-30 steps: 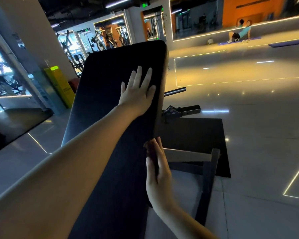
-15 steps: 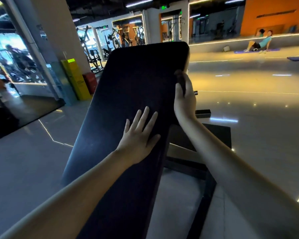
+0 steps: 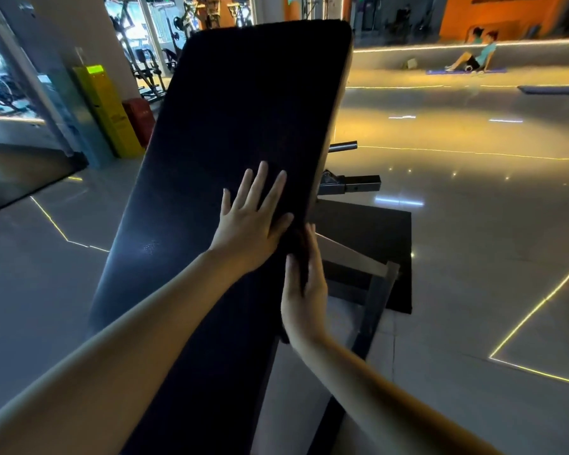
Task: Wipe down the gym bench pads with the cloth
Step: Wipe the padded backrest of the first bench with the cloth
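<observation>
A long black bench pad slopes up and away from me through the middle of the view. My left hand lies flat on its right half, fingers straight and spread. My right hand is at the pad's right side edge just below the left hand, thumb and fingers closed round a dark cloth that sits against that edge. The cloth is nearly the same colour as the pad, so its outline is hard to make out.
The bench's metal frame and a black floor mat lie to the right below the pad. A yellow stand and a red box stand at the left. Two people sit far back right.
My right hand slid up the pad's right edge, then back down to just below my left hand. My left hand has come down the pad from its higher spot.
</observation>
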